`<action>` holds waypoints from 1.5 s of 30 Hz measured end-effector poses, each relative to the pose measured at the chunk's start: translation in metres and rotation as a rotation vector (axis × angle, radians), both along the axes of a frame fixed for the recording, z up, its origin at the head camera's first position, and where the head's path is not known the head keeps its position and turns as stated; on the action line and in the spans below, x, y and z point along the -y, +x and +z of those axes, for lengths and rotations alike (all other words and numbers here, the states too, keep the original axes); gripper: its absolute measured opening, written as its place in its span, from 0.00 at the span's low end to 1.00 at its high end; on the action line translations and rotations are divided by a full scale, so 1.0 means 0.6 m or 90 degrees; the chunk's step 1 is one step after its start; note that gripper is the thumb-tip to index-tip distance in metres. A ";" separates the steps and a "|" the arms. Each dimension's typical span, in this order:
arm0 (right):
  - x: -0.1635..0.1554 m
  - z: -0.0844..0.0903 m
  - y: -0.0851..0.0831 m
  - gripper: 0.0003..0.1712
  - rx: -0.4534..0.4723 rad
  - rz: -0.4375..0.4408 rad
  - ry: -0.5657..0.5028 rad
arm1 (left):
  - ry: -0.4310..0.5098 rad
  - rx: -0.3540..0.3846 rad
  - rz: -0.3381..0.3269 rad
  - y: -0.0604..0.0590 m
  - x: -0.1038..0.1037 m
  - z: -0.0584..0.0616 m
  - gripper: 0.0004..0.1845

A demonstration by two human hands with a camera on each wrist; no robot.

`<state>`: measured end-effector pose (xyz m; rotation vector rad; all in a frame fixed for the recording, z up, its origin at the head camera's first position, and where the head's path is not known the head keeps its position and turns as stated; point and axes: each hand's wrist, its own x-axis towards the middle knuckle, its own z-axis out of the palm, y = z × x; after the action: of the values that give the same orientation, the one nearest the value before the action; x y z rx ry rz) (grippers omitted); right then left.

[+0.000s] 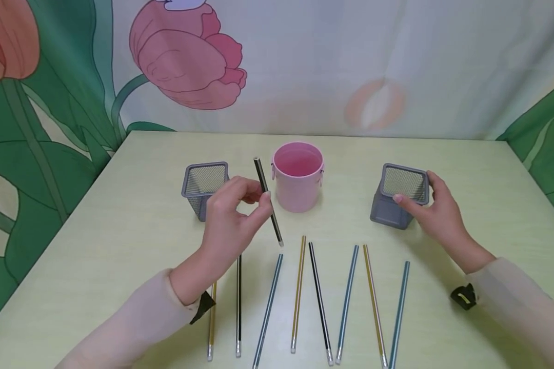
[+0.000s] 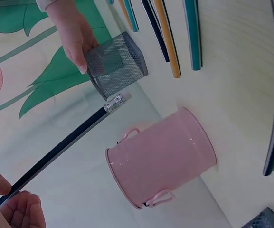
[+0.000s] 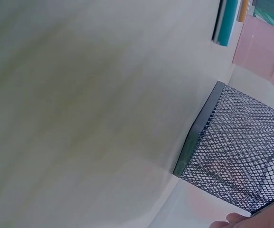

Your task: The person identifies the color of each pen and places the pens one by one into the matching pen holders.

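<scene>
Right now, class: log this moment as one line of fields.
left hand: pinches black pencil, raised, tilted | right hand: grips tilted grey mesh square holder | pink round metal bucket: upright between them

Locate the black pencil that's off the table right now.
Head view, left of centre: the black pencil is pinched in the left hand, tilted, between the left grey mesh holder and the pink metal bucket.
</scene>
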<state>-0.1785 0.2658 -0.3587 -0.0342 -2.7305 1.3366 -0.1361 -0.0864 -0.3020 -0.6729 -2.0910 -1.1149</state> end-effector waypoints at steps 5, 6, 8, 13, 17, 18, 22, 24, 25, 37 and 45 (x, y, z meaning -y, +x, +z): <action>-0.001 -0.001 0.000 0.53 -0.004 -0.003 -0.006 | 0.015 -0.017 -0.022 -0.004 -0.015 0.001 0.03; -0.001 -0.001 0.000 0.53 -0.005 -0.002 -0.008 | 0.017 -0.019 -0.024 -0.005 -0.017 0.001 0.03; 0.000 -0.002 0.000 0.53 -0.004 -0.002 -0.011 | 0.020 -0.028 -0.027 -0.006 -0.022 0.002 0.02; 0.000 -0.002 -0.001 0.53 0.001 -0.009 -0.009 | 0.033 -0.049 -0.032 -0.005 -0.030 0.004 0.01; 0.000 -0.002 -0.001 0.53 -0.003 -0.008 -0.008 | 0.057 -0.059 -0.044 -0.006 -0.037 0.005 0.02; 0.000 -0.002 -0.001 0.53 -0.003 -0.006 -0.008 | 0.063 -0.062 -0.046 -0.007 -0.039 0.005 0.02; 0.000 -0.002 -0.001 0.53 0.001 -0.003 -0.004 | 0.079 -0.071 -0.051 -0.010 -0.047 0.003 0.02; 0.000 -0.002 -0.001 0.53 0.002 -0.002 0.001 | 0.084 -0.078 -0.056 -0.011 -0.052 0.002 0.02; 0.000 -0.002 -0.002 0.53 0.000 0.000 0.002 | 0.085 -0.082 -0.060 -0.012 -0.055 0.002 0.01; 0.001 0.000 -0.003 0.53 0.007 0.010 0.032 | 0.119 -0.125 -0.103 -0.025 -0.096 0.023 0.01; 0.000 0.002 -0.002 0.53 0.006 0.007 0.038 | 0.148 -0.135 -0.138 -0.029 -0.125 0.035 0.03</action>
<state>-0.1798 0.2661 -0.3578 -0.0207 -2.7802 1.2592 -0.1534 -0.0114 -0.2813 -0.8764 -1.7083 -1.3193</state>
